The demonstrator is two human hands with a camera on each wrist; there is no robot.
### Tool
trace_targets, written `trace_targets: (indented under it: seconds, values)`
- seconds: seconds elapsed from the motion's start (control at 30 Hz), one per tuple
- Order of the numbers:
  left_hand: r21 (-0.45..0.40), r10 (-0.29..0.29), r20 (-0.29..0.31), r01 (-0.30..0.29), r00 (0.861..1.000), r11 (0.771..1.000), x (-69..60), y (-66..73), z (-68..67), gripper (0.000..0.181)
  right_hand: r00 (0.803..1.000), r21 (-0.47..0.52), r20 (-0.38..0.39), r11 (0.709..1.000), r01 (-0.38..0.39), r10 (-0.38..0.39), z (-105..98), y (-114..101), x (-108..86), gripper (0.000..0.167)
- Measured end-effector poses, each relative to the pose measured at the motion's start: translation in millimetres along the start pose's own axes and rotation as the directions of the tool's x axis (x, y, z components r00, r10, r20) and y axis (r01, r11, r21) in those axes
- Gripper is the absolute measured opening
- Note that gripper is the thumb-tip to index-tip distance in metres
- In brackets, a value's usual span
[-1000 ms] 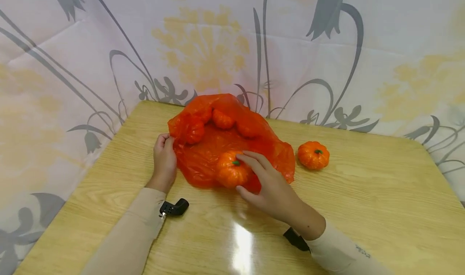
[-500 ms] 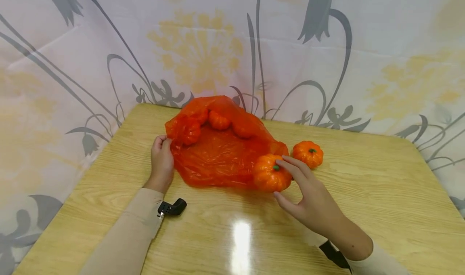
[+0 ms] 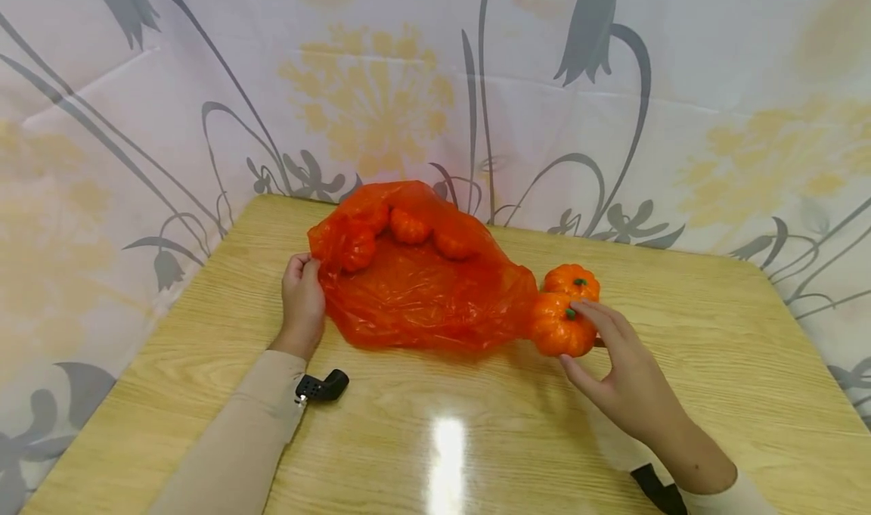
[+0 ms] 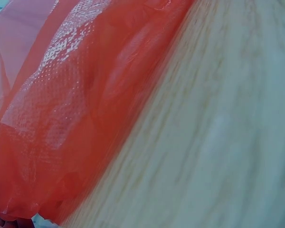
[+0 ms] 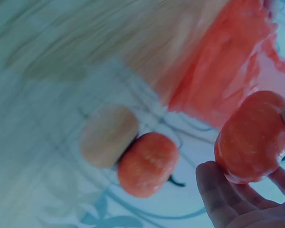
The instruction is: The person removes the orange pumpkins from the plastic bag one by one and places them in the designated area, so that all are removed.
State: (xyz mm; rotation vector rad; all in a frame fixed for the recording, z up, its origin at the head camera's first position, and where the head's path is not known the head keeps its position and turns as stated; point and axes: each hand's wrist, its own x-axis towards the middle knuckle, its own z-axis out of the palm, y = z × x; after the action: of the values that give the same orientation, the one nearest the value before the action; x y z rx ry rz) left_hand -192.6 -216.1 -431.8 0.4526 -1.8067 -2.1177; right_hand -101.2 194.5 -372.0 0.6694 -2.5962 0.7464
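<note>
A crumpled red plastic bag (image 3: pixel 415 311) lies spread on the table, its mouth facing me. Under its raised back part sit several small orange pumpkins (image 3: pixel 410 226). My left hand (image 3: pixel 303 299) pinches the bag's left edge. With thumb and fingers, my right hand (image 3: pixel 629 375) holds an orange pumpkin (image 3: pixel 563 333) with a green stem at the bag's right end. In the right wrist view that held pumpkin (image 5: pixel 251 137) is clear of the table. Behind it in the head view, a second pumpkin (image 3: pixel 562 277) rests on the table, partly covered.
The wood-grain table (image 3: pixel 381 439) runs back to a flower-patterned cloth (image 3: pixel 381 107). Its glossy top mirrors the loose pumpkin in the right wrist view. A black wrist device (image 3: pixel 323 386) sticks out beside my left cuff.
My right hand has carried the pumpkin rightward from over the bag's front to beyond its right end, close to the loose pumpkin. My left hand keeps its hold on the bag's edge.
</note>
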Motion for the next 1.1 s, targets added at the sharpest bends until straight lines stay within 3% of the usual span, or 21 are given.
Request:
trace_targets:
  seconds: [0.27,0.7,0.93,1.1]
  values:
    - [0.012,0.004,-0.002,-0.004,1.0,1.0,-0.7,0.5,-0.2,0.015,0.997,-0.012,0.051,0.999,-0.051,0.052,5,19,3.2,0.066]
    - [0.039,0.004,-0.006,-0.004,1.0,0.999,-1.4,1.5,0.0,0.015,0.969,0.03,0.191,0.986,-0.162,0.154,4,32,14.2,0.062]
    - [0.025,0.015,-0.008,-0.015,1.0,1.0,-1.4,0.8,-0.1,0.015,0.959,0.037,0.224,0.982,-0.185,0.172,3,44,23.4,0.063]
    - [-0.031,0.015,-0.002,-0.015,1.0,0.999,-0.8,0.6,0.0,0.016,0.952,0.039,0.246,0.98,-0.197,0.182,3,51,34.6,0.064]
